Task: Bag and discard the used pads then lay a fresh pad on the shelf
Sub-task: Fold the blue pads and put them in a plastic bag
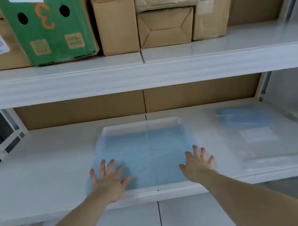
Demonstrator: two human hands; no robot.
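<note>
We are pressing a blue pad (pixel 147 152) flat on the white shelf (pixel 45 169), our left hand (pixel 109 180) lying on its near left corner and our right hand (pixel 197 164) on its near right corner, both with fingers spread and straight, gripping nothing. The pad is lying over a shallow white tray (pixel 140 125), whose far rim is showing beyond the pad's back edge; what else the tray is holding we cannot tell, since the pad is covering it. The likely trouble, as we are judging it, is that the pad's near edge is sitting close to the shelf's front lip, so a careless pull as we are lifting our palms could be dragging it off or bunching it. To the right, well apart, a clear plastic pack (pixel 253 130) is lying on the shelf with blue material inside, probably more pads. Above, cardboard boxes (pixel 116 21) and a green box (pixel 47 27) are standing closed, their contents hidden.
</note>
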